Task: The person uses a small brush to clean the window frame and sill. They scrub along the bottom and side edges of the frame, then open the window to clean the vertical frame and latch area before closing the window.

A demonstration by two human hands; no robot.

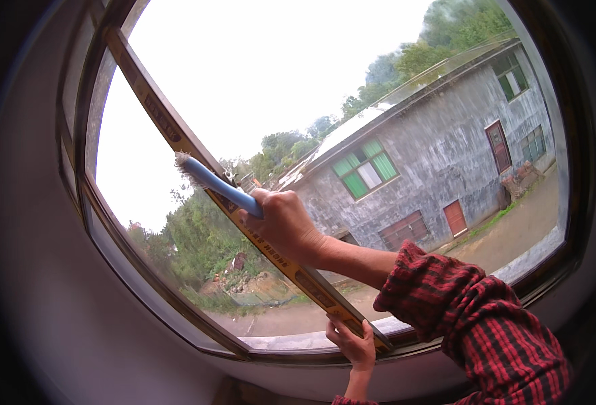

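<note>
My right hand (287, 223) is closed around the blue handle of a brush (217, 185), in front of a window. Frayed pale bristles show at the brush's far end and along its underside, close to the dark metal stile (277, 260) of a sliding sash. A yellow strip with writing runs along this stile. Just beyond my right hand, a small latch (231, 178) sits on the stile. Near the stile's lower end, my left hand (353, 344) grips it, with fingers on one side and one digit on the other. Red and black checked sleeves cover both arms.
The dark window frame (201, 324) curves around the panes, with a pale wall (100, 304) at left and below. Beyond the glass stand a grey building (419, 142) with green-curtained windows, trees (196, 243) and a paved yard. A pale outer sill (287, 341) runs along the bottom.
</note>
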